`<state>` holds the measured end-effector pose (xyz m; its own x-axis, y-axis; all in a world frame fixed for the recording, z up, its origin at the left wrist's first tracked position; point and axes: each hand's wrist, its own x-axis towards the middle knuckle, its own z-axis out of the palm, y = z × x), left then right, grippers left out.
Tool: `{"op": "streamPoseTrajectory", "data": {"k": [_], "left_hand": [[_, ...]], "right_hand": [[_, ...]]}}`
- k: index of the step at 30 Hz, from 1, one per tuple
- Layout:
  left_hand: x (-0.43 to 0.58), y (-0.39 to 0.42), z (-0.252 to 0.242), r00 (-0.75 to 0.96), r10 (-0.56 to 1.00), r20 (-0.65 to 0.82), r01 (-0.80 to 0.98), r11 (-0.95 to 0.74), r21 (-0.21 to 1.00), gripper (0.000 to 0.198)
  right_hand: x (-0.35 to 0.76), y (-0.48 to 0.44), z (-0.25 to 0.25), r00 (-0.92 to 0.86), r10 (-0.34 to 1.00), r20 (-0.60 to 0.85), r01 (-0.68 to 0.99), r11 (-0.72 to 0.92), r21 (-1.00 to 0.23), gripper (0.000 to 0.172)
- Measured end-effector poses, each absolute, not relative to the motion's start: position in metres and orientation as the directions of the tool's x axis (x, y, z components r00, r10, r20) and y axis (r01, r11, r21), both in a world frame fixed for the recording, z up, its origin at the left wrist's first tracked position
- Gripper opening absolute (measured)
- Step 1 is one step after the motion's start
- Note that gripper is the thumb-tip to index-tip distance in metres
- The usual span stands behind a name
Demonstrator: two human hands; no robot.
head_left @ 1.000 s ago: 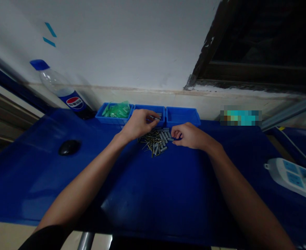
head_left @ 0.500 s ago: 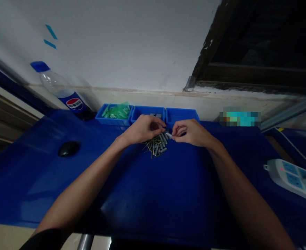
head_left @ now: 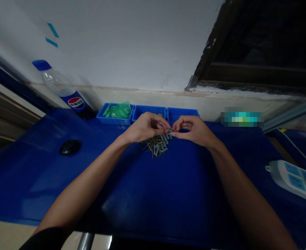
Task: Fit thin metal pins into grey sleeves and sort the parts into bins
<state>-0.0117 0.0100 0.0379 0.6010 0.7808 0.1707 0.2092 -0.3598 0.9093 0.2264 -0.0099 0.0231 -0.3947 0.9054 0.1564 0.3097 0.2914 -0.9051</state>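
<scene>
A pile of thin brass-coloured screws and small grey plastic plugs (head_left: 156, 145) lies on the blue table top (head_left: 153, 194). Just above its far edge my two hands meet fingertip to fingertip. My left hand (head_left: 145, 127) is closed in a pinch on a thin screw. My right hand (head_left: 194, 130) is closed in a pinch on a small grey plug (head_left: 170, 131). The two parts touch between the fingertips.
Three blue bins stand along the wall: the left bin (head_left: 115, 114) holds green plastic bags, the middle bin (head_left: 149, 111) a few grey parts, the right bin (head_left: 182, 112) shows nothing. A cola bottle (head_left: 64, 91), a black mouse (head_left: 69, 147) and a white power strip (head_left: 295, 177) are nearby.
My left hand drew back from the middle bin toward the pile. My right hand lifted a grey plug from the pile, and both hands came together above it.
</scene>
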Motion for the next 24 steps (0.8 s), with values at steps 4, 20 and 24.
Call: {"op": "streamPoseTrajectory", "data": {"k": [4,20,24], "left_hand": [[-0.014,0.011,0.041,0.594,0.791,0.144,0.228,-0.338,0.913,0.019],[-0.020,0.022,0.028,0.411,0.885,0.220,0.463,-0.410,0.786,0.028],[-0.018,0.021,0.027,0.434,0.874,0.217,0.472,-0.426,0.772,0.026]], "right_hand": [[0.228,-0.008,0.021,-0.432,0.898,0.083,0.338,0.246,-0.908,0.026],[0.224,0.004,-0.013,-0.491,0.871,0.029,0.674,0.401,-0.620,0.020],[0.226,0.004,-0.011,-0.488,0.873,0.009,0.698,0.396,-0.597,0.020]]}}
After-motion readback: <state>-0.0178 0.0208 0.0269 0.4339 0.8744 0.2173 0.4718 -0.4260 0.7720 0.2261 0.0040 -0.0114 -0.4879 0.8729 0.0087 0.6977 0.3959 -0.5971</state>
